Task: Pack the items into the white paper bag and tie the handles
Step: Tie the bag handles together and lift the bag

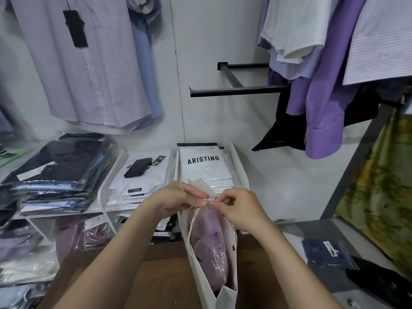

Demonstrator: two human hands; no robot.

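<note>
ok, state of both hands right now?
Left hand: closed, pinching the cord handles of the white paper bag.
Right hand: closed, pinching the same cords.

Single head cam, wide-angle, pitched forward and down over the near edge of the brown counter (156, 275). Close range: both forearms enter from the bottom edge. Faces the white wall (211, 41) straight ahead. Lens bends the frame edges. No second view.

Soft, even light; wide-angle bending at edges; glare on plastic-wrapped shirts (55, 175).
</note>
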